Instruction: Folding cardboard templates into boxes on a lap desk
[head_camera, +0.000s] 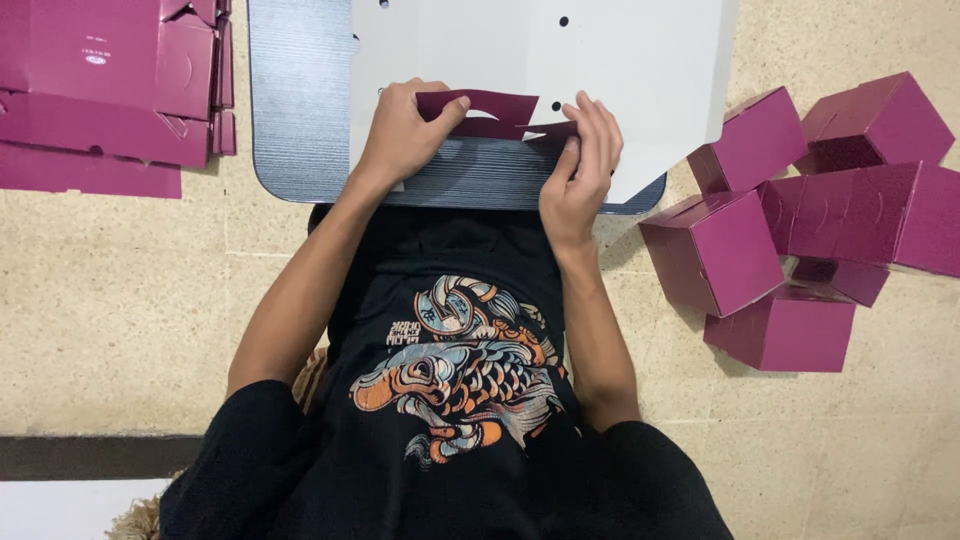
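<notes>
A person in a black printed shirt (450, 400) sits on a speckled floor (120, 300), both bare arms reaching forward to a dark grey board (300, 100). Across the board lies a flat sheet of card (620, 70) — white side up, punched with small holes — its near edge folded back to show a magenta flap (495, 110). To the right sits a heap of made-up magenta boxes (800, 230), touching one another; at upper left, well apart, a stack of flat magenta sheets (100, 90). The left hand (400, 135), wrist bent and knuckles raised, pinches the flap's left end between thumb and fingers. The right hand (580, 165) — fingers straight and close together — presses flat on the flap's right end at the fold, thumb tucked beside the palm. The forearms angle inward from the elbows.
</notes>
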